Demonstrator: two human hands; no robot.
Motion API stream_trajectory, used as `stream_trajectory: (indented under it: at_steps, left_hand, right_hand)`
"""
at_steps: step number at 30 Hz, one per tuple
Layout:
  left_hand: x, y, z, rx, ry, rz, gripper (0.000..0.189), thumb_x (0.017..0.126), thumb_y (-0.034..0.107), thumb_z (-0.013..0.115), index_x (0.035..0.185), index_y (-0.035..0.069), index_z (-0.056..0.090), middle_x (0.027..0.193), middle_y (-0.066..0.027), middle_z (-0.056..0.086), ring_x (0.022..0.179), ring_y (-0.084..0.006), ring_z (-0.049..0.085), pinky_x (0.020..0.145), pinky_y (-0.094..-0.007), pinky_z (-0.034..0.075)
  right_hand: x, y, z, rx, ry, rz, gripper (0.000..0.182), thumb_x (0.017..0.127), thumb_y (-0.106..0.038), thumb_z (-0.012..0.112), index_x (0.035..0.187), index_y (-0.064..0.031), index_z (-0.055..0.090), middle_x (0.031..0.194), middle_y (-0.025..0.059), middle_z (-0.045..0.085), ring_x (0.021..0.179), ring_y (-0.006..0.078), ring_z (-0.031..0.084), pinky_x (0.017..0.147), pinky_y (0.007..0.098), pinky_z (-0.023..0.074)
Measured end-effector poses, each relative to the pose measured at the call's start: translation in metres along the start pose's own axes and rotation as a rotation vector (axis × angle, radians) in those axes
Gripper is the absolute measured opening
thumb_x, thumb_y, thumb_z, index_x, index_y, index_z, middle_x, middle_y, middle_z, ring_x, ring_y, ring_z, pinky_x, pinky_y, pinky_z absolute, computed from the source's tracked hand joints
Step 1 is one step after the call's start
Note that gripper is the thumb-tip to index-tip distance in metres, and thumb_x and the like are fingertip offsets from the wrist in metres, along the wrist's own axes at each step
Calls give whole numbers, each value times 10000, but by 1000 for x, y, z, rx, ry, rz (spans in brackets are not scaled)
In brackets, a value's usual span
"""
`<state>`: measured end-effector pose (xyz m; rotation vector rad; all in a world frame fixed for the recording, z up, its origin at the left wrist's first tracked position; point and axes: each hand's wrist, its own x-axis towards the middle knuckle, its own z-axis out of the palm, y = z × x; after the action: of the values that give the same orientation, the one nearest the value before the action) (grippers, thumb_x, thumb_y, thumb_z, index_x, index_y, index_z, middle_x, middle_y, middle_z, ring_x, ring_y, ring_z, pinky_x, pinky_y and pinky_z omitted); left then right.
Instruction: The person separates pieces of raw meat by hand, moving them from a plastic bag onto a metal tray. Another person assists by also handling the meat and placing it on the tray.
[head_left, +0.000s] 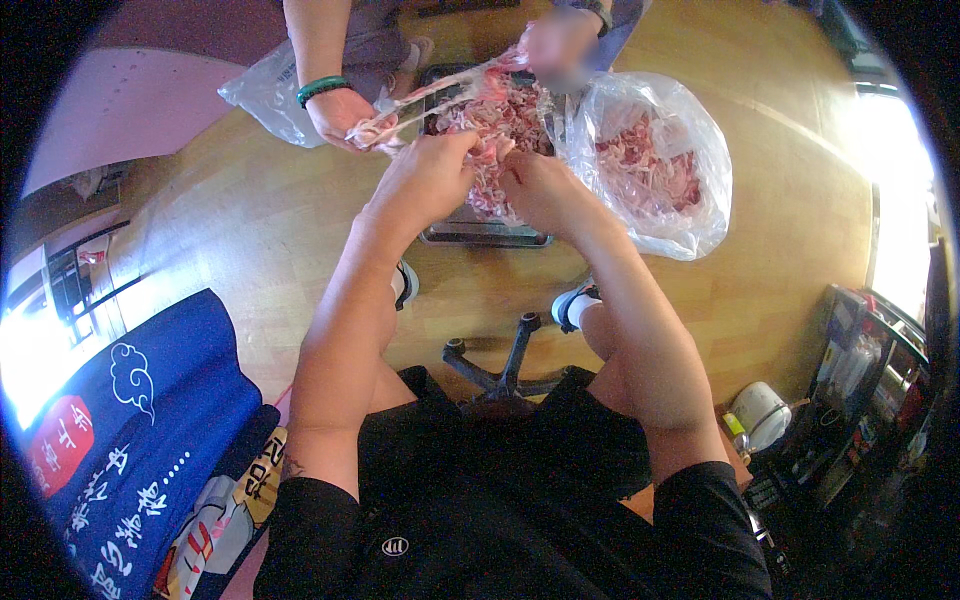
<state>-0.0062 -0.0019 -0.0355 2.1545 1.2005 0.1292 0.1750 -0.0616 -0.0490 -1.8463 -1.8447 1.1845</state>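
My left hand (429, 178) and my right hand (551, 193) come together over a shallow dark tray (486, 238) on the floor. Between them both hold a pinkish piece of what looks like raw meat (492, 152), fingertips partly hidden behind it. Stringy red-and-white meat (517, 112) is heaped in the tray and also hangs below my hands. Across the tray, another person's hand with a green bracelet (324, 88) and their other, blurred hand (562, 49) stretch a long pale strand (450, 84) over the heap.
A clear plastic bag (709, 202) holding more meat stands right of the tray. Another plastic bag (277, 101) lies left of the other person. A chair base (510, 367) is between my feet. Shelving (862, 420) and a white container (759, 412) stand at right, blue cloth (180, 360) at left.
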Motion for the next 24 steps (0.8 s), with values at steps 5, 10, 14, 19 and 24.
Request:
stream_trajectory:
  at_steps: [5,10,14,19,24]
  left_hand:
    - [-1,12,0,177,-135,-96,260,903,141,551,1131,122,674,1015,-225,688,964,-392,671,828,-474,529]
    - [-4,4,8,132,-80,-57,235,870,123,564,1078,107,673,977,-247,676,950,-417,658,814,-508,516]
    - [-2,7,10,153,-93,-10,244,833,106,604,1069,90,665,968,-252,675,945,-423,655,810,-516,514]
    - [-4,15,6,201,-99,-45,230,839,138,633,1061,88,666,952,-242,683,946,-425,657,813,-513,518]
    - [-2,26,1,218,-170,-39,233,868,169,622,1076,70,659,950,-247,683,929,-429,659,818,-518,519]
  right_hand:
    - [-5,7,12,-238,6,-21,248,877,-186,538,871,-11,713,883,244,700,848,391,701,774,479,564]
    - [-8,-1,12,-332,45,93,200,830,-184,598,805,-34,727,833,222,703,817,375,707,725,455,570]
    - [-7,7,12,-252,160,34,249,827,-274,655,863,-32,703,808,234,683,826,408,680,736,491,542]
    - [-15,3,-10,-125,255,-69,233,840,-233,683,975,-43,683,851,215,690,825,367,693,722,457,548]
    - [-45,19,-74,309,398,-65,196,871,-226,692,970,-58,715,895,145,729,836,265,723,744,371,560]
